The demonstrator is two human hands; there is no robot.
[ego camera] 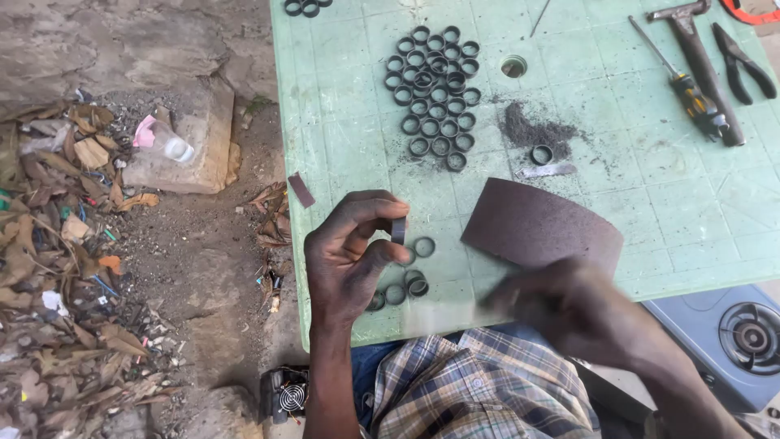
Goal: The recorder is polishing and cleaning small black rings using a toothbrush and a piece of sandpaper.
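Green table (650, 211): ring (398, 231) btwn left-hand fingertips (388, 254).

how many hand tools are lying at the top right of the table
3: a hammer, a screwdriver lying against it, and pliers to its right. A red thing at the top edge is cut off, so it may be another.

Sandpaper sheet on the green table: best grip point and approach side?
Probably the raised near edge of the sandpaper sheet, from the person's side. The sheet arches off the green table, so fingers can likely slip under there. The right hand, blurred, is at that edge; the left hand pinches a small black ring.
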